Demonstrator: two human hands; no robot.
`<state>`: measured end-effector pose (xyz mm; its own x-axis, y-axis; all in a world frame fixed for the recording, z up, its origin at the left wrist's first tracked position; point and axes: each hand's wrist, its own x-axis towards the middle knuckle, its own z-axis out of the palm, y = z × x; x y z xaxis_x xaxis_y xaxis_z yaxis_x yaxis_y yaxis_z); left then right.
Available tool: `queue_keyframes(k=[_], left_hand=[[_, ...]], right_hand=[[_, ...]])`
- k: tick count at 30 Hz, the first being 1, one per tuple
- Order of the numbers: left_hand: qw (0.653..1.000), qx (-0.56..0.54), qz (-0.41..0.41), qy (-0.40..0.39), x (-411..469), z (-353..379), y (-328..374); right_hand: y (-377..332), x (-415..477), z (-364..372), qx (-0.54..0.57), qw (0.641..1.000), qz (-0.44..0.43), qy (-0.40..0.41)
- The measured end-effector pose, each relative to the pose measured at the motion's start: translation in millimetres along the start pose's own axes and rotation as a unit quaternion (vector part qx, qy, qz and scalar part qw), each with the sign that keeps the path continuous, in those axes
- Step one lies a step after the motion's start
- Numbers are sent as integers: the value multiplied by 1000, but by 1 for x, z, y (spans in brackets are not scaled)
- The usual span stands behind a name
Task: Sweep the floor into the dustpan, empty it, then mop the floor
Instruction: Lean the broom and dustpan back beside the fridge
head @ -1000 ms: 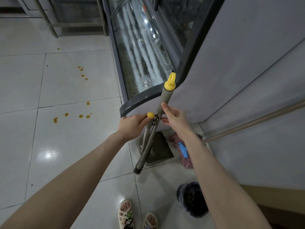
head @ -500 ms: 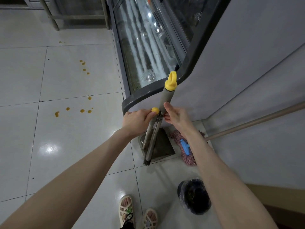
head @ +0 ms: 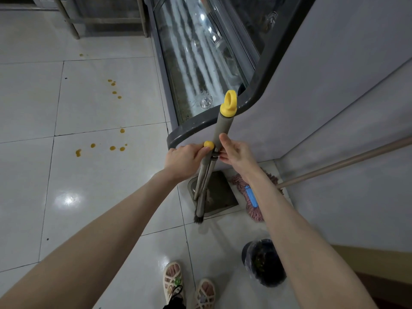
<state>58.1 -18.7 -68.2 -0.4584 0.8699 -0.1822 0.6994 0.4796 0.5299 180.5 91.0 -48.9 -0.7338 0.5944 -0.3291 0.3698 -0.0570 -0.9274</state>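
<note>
The broom (head: 222, 128), grey with a yellow looped cap, stands against the dustpan (head: 223, 197), which rests on the floor at 12 o'clock from the feet. The left hand (head: 185, 160) grips the dustpan's yellow-knobbed handle. At its 3 o'clock, the right hand (head: 236, 152) grasps the broom shaft.

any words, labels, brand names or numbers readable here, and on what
None: no text is readable anywhere.
The tall grey handle with yellow ring cap, metal handle with round yellow knob, grey dustpan, blue plastic mop clamp and black bin show no lettering.
</note>
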Motion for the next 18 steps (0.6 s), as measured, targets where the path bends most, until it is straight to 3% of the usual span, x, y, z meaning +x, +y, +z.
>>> queue_keyframes(k=[18], left_hand=[[999,-10,-24,-32,-19,-12,20]], right_hand=[[-5,-34,-11,74,995,67,18]])
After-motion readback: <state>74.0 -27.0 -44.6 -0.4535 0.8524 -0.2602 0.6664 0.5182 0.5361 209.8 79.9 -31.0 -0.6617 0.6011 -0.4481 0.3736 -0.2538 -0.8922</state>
